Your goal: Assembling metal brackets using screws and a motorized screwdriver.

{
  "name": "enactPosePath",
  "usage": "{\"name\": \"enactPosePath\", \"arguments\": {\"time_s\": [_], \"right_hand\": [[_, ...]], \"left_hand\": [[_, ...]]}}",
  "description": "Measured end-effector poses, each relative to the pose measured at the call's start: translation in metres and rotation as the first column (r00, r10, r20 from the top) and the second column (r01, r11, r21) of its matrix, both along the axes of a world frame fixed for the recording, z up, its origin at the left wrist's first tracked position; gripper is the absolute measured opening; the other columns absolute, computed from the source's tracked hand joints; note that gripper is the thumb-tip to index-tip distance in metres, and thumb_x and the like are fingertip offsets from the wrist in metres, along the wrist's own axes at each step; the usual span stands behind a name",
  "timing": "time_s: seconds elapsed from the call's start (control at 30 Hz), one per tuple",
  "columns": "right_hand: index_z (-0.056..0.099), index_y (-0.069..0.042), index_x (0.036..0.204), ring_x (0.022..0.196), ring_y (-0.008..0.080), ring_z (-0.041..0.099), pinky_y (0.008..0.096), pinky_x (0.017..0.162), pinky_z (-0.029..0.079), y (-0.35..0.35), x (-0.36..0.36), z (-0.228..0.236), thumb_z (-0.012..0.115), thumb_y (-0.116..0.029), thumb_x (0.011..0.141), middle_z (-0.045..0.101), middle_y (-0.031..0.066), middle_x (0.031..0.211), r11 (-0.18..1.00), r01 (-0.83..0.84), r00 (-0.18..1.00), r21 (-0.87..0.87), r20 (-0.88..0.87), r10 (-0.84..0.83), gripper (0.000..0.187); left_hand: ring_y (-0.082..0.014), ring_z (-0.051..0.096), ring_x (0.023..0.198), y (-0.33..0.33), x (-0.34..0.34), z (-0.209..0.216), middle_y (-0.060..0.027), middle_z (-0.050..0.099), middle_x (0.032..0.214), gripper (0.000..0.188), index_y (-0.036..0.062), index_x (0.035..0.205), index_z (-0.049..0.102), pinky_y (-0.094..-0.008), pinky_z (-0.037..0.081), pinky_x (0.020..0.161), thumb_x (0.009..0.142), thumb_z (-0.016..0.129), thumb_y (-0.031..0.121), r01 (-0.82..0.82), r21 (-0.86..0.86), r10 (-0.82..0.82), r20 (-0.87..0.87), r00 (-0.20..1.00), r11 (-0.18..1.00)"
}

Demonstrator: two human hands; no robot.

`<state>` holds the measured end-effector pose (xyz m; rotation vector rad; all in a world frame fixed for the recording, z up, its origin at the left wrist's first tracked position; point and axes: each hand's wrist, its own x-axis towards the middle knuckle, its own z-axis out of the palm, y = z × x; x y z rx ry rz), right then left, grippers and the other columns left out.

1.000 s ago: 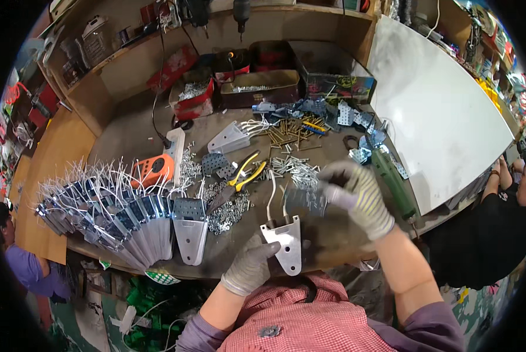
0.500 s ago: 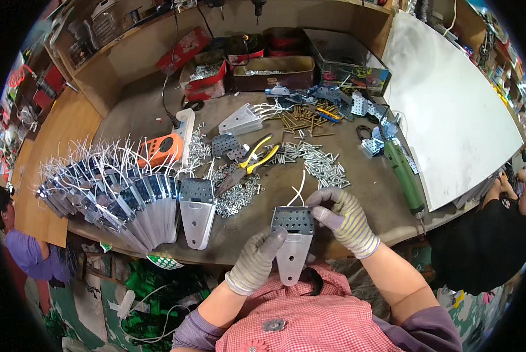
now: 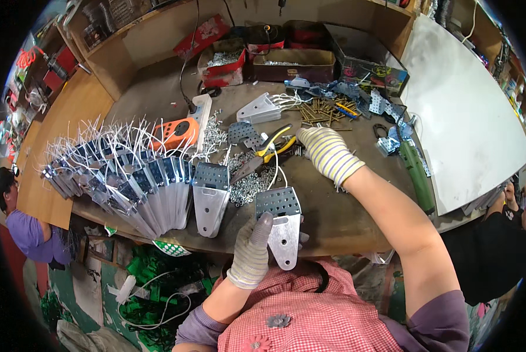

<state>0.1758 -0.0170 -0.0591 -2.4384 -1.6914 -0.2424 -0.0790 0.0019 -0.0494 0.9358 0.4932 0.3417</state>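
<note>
My left hand (image 3: 252, 251), in a grey and yellow striped glove, is closed round a tapered silver metal bracket (image 3: 284, 239). A dark perforated plate (image 3: 278, 202) sits across the bracket's wide end, and white wires rise from it. The gloved right hand (image 3: 328, 154) is over the loose silver screws, just right of yellow-handled pliers (image 3: 261, 155). Its fingers curl down, and whatever they grip is hidden under the hand. Brass-coloured screws (image 3: 321, 111) lie just beyond it.
A fanned row of similar wired brackets (image 3: 151, 190) fills the left side, with one bracket (image 3: 211, 199) at its end. Small nuts (image 3: 252, 182) surround the pliers. An orange meter (image 3: 176, 134), a power strip (image 3: 199, 120) and a green electric screwdriver (image 3: 415, 176) lie around. Parts boxes (image 3: 295, 64) stand behind.
My right hand has left the bracket and reached forward to the screws. The left hand still holds the bracket, now slightly tilted. The whole view has shifted a little.
</note>
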Motion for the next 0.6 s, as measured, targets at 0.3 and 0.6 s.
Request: {"name": "enactPosePath", "arguments": {"time_s": [0.3, 0.6], "right_hand": [[0.064, -0.005, 0.085, 0.075, 0.0242, 0.064, 0.0368, 0.064, 0.050, -0.023, -0.009, 0.002, 0.057, -0.007, 0.080, 0.066, 0.0111, 0.081, 0.968, -0.096, 0.985, 0.230, 0.160, 0.060, 0.010], [0.069, -0.002, 0.090, 0.085, 0.0169, 0.061, 0.0283, 0.077, 0.048, -0.103, -0.110, 0.019, 0.068, -0.005, 0.077, 0.064, 0.0073, 0.088, 0.814, 0.290, 0.311, 0.503, -0.854, 0.416, 0.013]], "left_hand": [[-0.0274, 0.069, 0.076, 0.004, -0.002, -0.004, -0.0146, 0.066, 0.100, 0.059, -0.0015, 0.119, 0.055, -0.0336, 0.056, 0.065, 0.089, 0.058, 0.049, 0.063, 0.000, -0.063, 0.043, 0.997, 0.998], [-0.0170, 0.065, 0.081, -0.002, -0.002, 0.005, -0.0081, 0.066, 0.094, 0.060, 0.0010, 0.112, 0.060, -0.0286, 0.052, 0.069, 0.086, 0.057, 0.055, 0.033, 0.151, -0.017, -0.104, 0.994, 0.988]]}}
